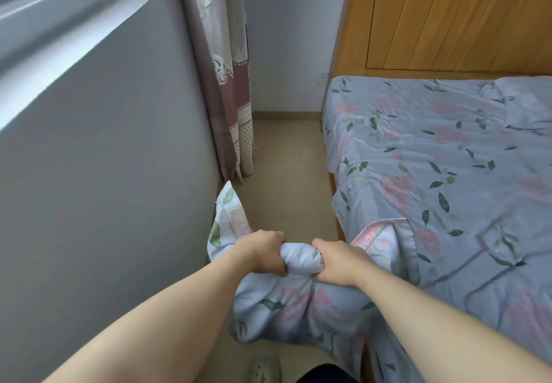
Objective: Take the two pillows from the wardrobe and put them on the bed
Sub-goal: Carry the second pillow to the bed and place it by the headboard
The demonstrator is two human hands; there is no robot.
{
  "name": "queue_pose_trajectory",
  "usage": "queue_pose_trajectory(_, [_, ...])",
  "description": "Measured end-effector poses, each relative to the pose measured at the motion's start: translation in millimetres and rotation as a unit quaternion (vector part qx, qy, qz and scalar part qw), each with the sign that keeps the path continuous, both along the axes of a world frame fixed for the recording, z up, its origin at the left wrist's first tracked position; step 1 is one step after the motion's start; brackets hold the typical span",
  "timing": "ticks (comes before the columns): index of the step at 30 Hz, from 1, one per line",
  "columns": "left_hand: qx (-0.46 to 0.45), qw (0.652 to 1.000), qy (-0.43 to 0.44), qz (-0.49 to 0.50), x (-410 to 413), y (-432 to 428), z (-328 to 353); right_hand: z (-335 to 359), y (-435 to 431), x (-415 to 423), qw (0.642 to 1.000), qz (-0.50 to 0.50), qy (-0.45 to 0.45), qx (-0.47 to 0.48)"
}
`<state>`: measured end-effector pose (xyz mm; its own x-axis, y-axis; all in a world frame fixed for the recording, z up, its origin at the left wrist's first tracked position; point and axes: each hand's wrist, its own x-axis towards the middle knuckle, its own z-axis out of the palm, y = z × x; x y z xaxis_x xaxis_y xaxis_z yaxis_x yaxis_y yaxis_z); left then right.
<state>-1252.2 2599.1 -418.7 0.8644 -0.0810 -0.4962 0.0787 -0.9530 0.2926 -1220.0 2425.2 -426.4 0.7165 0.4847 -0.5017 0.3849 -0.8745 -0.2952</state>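
pillow (301,258) | bunched between grips | left grip (263,252) and right grip (337,263) both clenched on it | beside bed (448,143)

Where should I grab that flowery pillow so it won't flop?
Grab the pillow by the bunched fabric at its top, from above, as the left hand and right hand do. It's soft and hangs down, so a gathered fistful probably holds best.

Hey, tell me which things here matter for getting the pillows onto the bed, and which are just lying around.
Part of the job:
floral pillow (one or two, cannot tell), bunched and gripped by the left hand and right hand
bed

Just around:
curtain
window
wall socket
shoe
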Motion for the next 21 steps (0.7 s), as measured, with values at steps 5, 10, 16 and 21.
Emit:
queue_pose_trajectory(5, [-0.002,1.000,0.005,0.002,59,29,-4,0,29,60,1.000,0.011,-0.006,0.001])
queue_pose_trajectory(10, [0.004,1.000,-0.009,0.001,134,41,-1,-4,39,133,1.000,0.007,0.004,0.017])
queue_pose_trajectory(16, [0.020,1.000,0.011,0.003,259,44,-9,-15,42,256,0.999,0.001,0.027,0.023])
queue_pose_trajectory(21, [0.023,0.999,0.021,0.027,355,51,-4,-4,51,359,0.999,0.025,0.024,0.012])
